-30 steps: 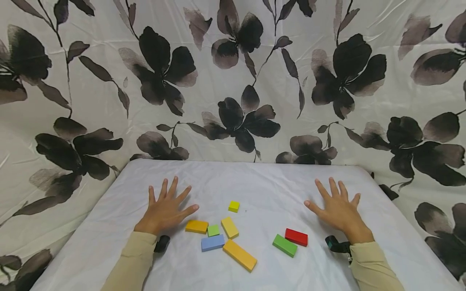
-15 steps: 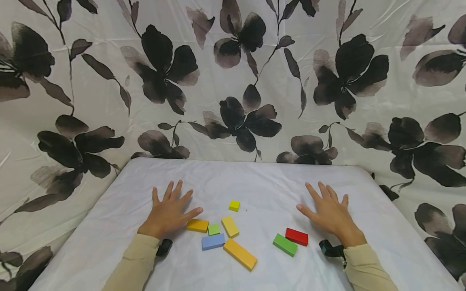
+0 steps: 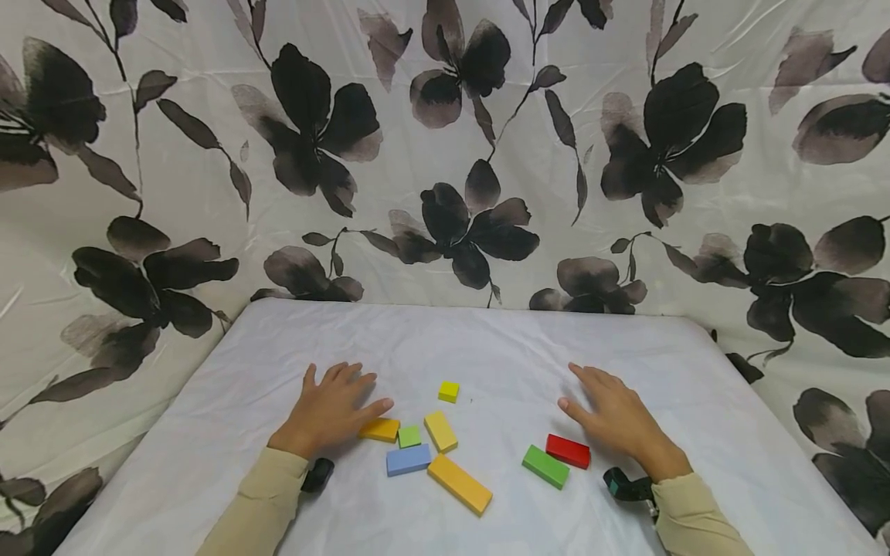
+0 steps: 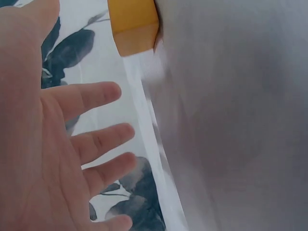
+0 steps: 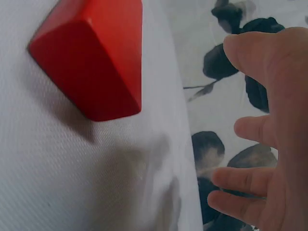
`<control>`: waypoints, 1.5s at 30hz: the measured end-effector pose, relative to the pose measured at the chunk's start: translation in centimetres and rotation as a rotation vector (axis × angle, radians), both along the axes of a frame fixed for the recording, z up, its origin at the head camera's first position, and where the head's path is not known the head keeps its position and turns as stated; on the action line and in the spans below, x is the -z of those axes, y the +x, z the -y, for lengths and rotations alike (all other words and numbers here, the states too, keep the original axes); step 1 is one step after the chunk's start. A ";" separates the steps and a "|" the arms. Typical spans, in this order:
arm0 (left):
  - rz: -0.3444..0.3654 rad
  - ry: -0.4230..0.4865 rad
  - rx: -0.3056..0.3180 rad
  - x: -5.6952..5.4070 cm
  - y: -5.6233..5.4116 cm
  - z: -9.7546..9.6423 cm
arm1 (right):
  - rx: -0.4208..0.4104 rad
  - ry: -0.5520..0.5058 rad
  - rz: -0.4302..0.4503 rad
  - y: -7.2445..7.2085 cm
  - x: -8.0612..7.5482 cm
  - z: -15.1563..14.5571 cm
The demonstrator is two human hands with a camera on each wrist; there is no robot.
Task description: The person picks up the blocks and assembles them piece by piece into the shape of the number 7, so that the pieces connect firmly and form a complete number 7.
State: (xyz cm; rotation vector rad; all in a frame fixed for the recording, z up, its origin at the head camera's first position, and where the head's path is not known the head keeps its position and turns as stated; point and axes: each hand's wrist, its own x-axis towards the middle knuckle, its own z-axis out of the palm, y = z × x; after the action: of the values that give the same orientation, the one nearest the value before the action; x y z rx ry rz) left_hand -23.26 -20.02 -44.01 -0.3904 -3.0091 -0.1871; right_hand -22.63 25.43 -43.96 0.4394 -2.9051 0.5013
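In the head view my left hand point(image 3: 325, 413) hovers with spread, slightly bent fingers, its thumb over the edge of an orange-yellow block point(image 3: 382, 431). The left wrist view shows that block point(image 4: 134, 26) apart from the fingers. My right hand point(image 3: 622, 417) is just beyond a red block point(image 3: 568, 451), fingers relaxed and holding nothing. A green block point(image 3: 545, 466) lies against the red one. Near the left hand sit a light green cube point(image 3: 409, 436), a blue block point(image 3: 409, 460), a yellow block point(image 3: 441, 432) and a long orange-yellow block point(image 3: 460, 485).
A small yellow cube point(image 3: 449, 391) lies farther back, between the hands. White cloth point(image 3: 487, 347) covers the table, with some wrinkles. Floral sheeting point(image 3: 473, 154) rises behind the table and along both sides.
Both hands have moved inward toward the blocks and their fingers have relaxed from a wide spread. The left thumb now overlaps the orange-yellow block in the head view. The blocks have stayed put.
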 end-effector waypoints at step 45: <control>-0.021 0.096 0.206 -0.4 1.3 -4.7 | -0.073 -0.502 0.277 2.0 1.1 0.4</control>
State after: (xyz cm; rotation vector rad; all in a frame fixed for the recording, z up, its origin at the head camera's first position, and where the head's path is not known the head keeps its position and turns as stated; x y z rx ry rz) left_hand -21.95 -15.34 -43.60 -0.6880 -2.9212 -0.3397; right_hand -20.63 25.06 -45.02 0.4249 -2.8592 1.3535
